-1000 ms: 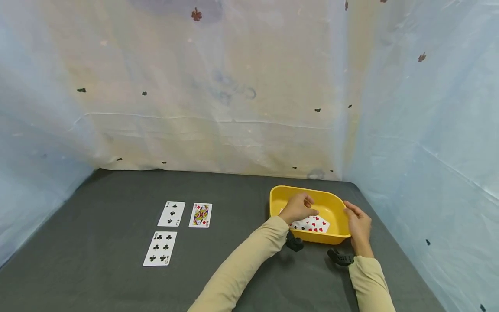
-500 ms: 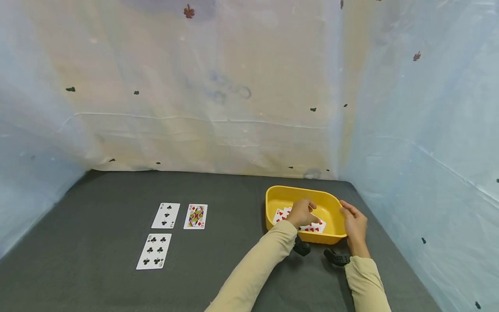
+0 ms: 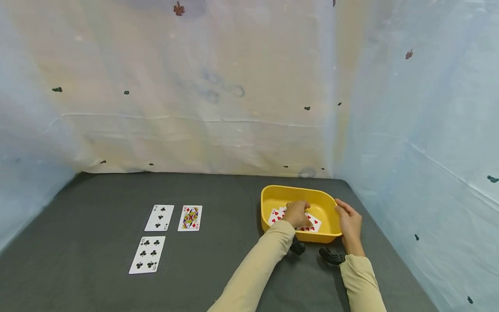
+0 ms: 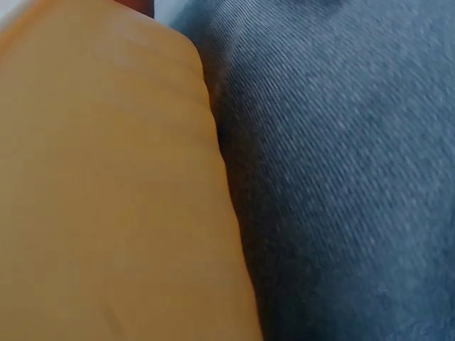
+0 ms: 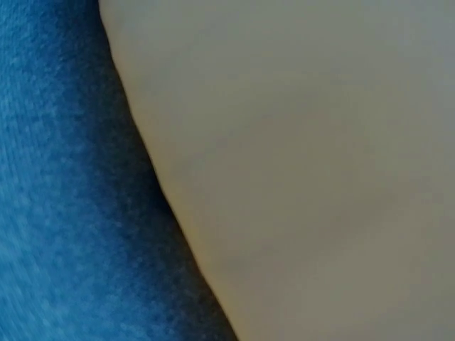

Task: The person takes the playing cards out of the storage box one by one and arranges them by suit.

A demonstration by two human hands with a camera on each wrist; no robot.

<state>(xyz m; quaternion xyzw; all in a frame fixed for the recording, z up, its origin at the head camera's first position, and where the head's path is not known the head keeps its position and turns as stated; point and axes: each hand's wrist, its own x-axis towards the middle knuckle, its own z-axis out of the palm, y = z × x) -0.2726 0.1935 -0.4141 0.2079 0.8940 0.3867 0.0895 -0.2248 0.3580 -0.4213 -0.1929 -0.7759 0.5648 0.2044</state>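
In the head view, a yellow plastic tray (image 3: 327, 236) stands at the right of the dark table. Several playing cards (image 3: 275, 215), with heart pips showing, lie overlapping in it. My left hand (image 3: 297, 213) reaches over the near wall and down to these cards. Its thumb and fingers are bent and apart, and they cover part of the cards. At the tray's right end, my right hand (image 3: 351, 223) grips the rim between thumb and fingers. Yellow tray wall (image 4: 114, 185) fills much of the left wrist view; neither wrist view shows fingers.
Face up on the left of the table lie a three of clubs (image 3: 159, 218), a queen of diamonds (image 3: 190, 218) and a six of clubs (image 3: 147, 255). Plastic sheeting (image 3: 218, 143) hangs behind the table and along its sides.
The left hand has moved deeper among the cards, and more heart cards show at its left. The right hand stays on the rim. The whole view has shifted slightly.
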